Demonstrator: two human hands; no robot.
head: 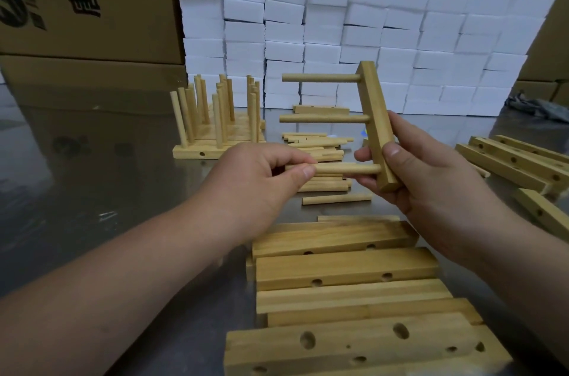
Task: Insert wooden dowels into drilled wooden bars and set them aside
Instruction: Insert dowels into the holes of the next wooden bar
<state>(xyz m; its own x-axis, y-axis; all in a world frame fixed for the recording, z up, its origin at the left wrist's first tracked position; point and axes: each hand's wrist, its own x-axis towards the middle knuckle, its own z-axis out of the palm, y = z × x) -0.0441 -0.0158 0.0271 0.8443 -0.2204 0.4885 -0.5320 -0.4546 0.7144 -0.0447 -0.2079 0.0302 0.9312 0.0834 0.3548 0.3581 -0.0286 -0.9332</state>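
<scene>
Loose bars (pixel 345 268) crosswise, dowelled bar (pixel 374 111) near-upright

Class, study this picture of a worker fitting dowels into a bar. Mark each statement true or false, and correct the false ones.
1. The right hand grips a bar with three dowels in it. True.
2. The left hand holds nothing. False: it pinches the lowest dowel.
3. At the far left, finished bars stand with dowels pointing up. True.
4. The loose dowels lie in a box. False: they lie piled on the table.
5. At the back, white blocks are stacked. True.
</scene>
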